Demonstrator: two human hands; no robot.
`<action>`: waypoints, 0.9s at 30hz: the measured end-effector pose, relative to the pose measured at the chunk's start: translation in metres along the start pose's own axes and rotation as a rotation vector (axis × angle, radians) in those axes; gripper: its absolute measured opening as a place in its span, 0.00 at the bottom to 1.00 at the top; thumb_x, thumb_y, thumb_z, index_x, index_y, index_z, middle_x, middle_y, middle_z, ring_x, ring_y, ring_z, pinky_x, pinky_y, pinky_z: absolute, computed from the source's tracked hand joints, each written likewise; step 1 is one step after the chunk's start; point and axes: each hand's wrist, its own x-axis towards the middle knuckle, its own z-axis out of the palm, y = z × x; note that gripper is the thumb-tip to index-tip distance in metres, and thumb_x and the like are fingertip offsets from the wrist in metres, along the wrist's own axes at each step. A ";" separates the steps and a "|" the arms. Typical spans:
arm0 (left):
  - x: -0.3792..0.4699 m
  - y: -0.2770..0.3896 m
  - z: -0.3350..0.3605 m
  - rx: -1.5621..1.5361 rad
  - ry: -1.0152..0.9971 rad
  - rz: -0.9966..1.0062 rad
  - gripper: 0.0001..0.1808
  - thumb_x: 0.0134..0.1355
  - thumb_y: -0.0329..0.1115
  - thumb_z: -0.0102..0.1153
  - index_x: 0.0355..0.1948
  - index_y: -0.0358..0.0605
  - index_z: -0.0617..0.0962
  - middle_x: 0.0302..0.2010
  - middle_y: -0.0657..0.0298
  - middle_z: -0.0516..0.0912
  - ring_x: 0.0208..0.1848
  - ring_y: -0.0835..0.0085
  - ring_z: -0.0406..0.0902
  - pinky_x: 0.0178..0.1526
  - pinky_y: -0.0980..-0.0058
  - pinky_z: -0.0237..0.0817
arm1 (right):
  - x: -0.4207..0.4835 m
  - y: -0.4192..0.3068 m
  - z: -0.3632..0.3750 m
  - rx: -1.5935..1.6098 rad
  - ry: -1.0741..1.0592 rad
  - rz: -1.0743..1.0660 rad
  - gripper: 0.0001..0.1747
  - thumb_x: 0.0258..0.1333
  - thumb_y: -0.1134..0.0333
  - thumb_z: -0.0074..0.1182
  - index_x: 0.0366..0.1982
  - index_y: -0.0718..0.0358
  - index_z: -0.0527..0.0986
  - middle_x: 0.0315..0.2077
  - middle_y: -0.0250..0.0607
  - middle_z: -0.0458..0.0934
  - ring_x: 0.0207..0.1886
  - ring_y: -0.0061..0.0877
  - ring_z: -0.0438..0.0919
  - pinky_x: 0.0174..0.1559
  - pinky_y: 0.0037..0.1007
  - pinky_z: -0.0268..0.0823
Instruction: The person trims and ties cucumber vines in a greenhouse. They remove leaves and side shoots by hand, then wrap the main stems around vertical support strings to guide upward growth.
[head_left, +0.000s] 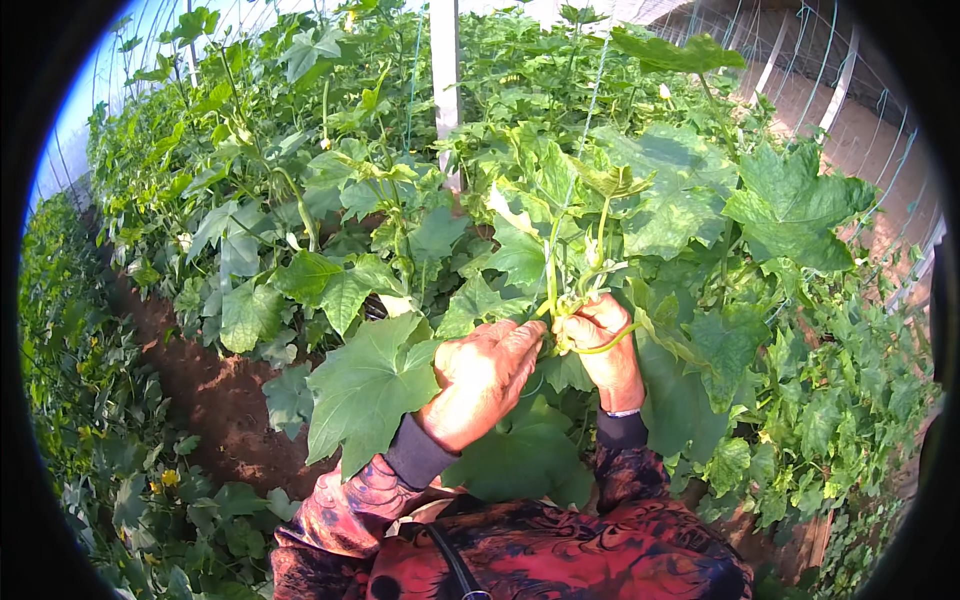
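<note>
A green cucurbit vine stem rises in front of me, with young leaves and curling shoots at its top. My right hand pinches the vine at a node, and a pale curved leaf stalk crosses its fingers. From the other side, my left hand has its fingers bent against the same stem; what its fingertips grip is partly hidden. A thin light-blue twine runs down from above along the stem to my hands. One broad leaf spreads beside my left wrist.
A white post stands behind the vine amid dense leafy plants. A bare soil path runs at the left, beside another plant row. More strings hang at the right, near an earthen wall.
</note>
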 end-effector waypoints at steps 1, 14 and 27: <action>0.003 -0.001 0.000 -0.091 0.037 -0.002 0.12 0.57 0.25 0.60 0.43 0.41 0.81 0.27 0.59 0.79 0.28 0.61 0.79 0.29 0.69 0.70 | -0.001 0.002 -0.002 0.074 -0.041 -0.023 0.10 0.56 0.68 0.59 0.34 0.70 0.77 0.24 0.38 0.79 0.25 0.21 0.76 0.29 0.23 0.69; 0.017 -0.002 0.009 -0.228 0.042 -0.045 0.09 0.57 0.24 0.61 0.41 0.39 0.81 0.28 0.57 0.79 0.30 0.60 0.80 0.32 0.70 0.70 | -0.002 0.013 -0.027 0.206 -0.089 0.030 0.16 0.51 0.68 0.66 0.39 0.68 0.76 0.30 0.40 0.81 0.30 0.25 0.79 0.33 0.25 0.72; 0.004 0.001 0.023 -0.288 0.006 -0.154 0.07 0.59 0.25 0.60 0.38 0.38 0.81 0.28 0.56 0.79 0.30 0.61 0.79 0.33 0.70 0.70 | -0.003 0.029 -0.026 -0.096 0.085 -0.087 0.13 0.58 0.69 0.59 0.43 0.67 0.75 0.35 0.39 0.80 0.32 0.21 0.77 0.32 0.23 0.70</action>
